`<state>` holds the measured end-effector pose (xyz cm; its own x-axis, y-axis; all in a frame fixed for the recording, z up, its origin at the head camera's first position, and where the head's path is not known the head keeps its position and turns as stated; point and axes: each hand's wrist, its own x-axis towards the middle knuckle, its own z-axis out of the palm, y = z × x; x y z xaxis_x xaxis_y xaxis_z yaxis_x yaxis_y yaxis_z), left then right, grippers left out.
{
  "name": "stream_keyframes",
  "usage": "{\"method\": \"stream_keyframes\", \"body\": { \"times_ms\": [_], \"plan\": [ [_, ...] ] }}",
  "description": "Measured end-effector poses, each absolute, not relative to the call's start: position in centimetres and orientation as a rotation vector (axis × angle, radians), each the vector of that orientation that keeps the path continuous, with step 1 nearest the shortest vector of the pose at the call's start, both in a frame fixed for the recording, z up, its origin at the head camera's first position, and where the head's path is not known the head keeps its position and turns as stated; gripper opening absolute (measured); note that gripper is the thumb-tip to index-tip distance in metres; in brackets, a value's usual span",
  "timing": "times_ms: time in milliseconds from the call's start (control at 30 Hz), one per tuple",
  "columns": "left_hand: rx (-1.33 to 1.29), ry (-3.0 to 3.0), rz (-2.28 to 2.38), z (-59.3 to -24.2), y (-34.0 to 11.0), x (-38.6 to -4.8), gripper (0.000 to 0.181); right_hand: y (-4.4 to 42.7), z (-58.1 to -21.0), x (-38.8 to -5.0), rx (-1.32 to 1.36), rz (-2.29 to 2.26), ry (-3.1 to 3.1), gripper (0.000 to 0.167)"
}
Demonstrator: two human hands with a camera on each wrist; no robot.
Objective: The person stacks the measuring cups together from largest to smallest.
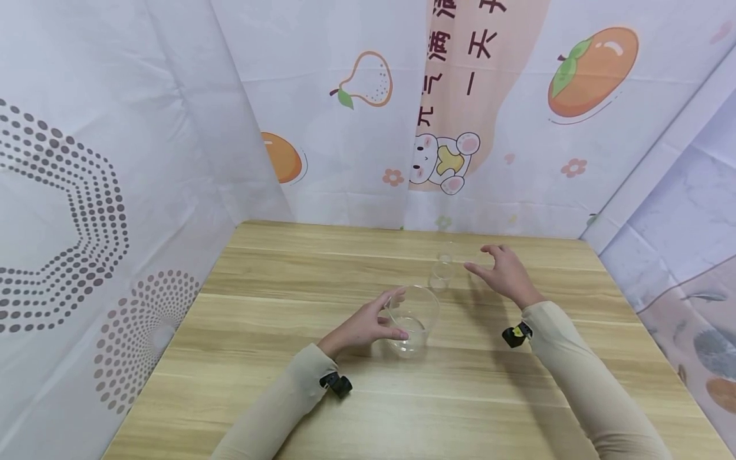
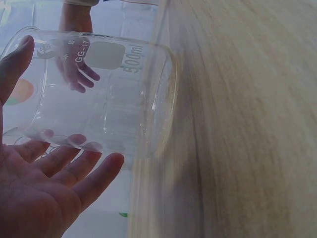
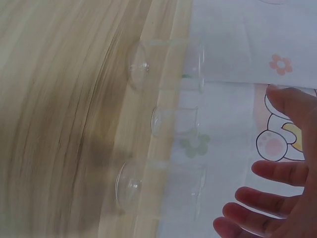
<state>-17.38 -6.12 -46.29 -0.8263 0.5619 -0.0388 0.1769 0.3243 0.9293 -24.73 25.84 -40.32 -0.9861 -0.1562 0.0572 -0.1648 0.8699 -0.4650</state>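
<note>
A clear glass beaker marked 500ml (image 2: 106, 94) stands on the wooden table, also seen in the head view as a wide glass (image 1: 418, 319). My left hand (image 1: 365, 324) holds it from the left, thumb on the near side and fingers on the far side. Farther back are smaller clear glass beakers, a front one (image 1: 439, 276) and a tiny one (image 1: 445, 257). In the right wrist view three glasses stand in a row, the small one (image 3: 176, 121) between two larger ones. My right hand (image 1: 503, 275) hovers to their right, fingers spread, touching nothing.
The wood-grain table (image 1: 287, 358) ends at a white printed curtain (image 1: 345, 160) just behind the small beakers. More printed cloth hangs on the left (image 1: 115, 191) and right (image 1: 684, 255). Each wrist carries a small black camera (image 1: 336, 384).
</note>
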Motion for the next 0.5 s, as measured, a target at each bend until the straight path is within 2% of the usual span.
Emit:
{"method": "stream_keyframes", "body": {
  "times_ms": [500],
  "plan": [
    [0.664, 2.238, 1.516, -46.3, -6.1, -17.3, 0.09, 27.0, -41.1, -25.4, 0.225, 0.742, -3.02, 0.069]
  ]
}}
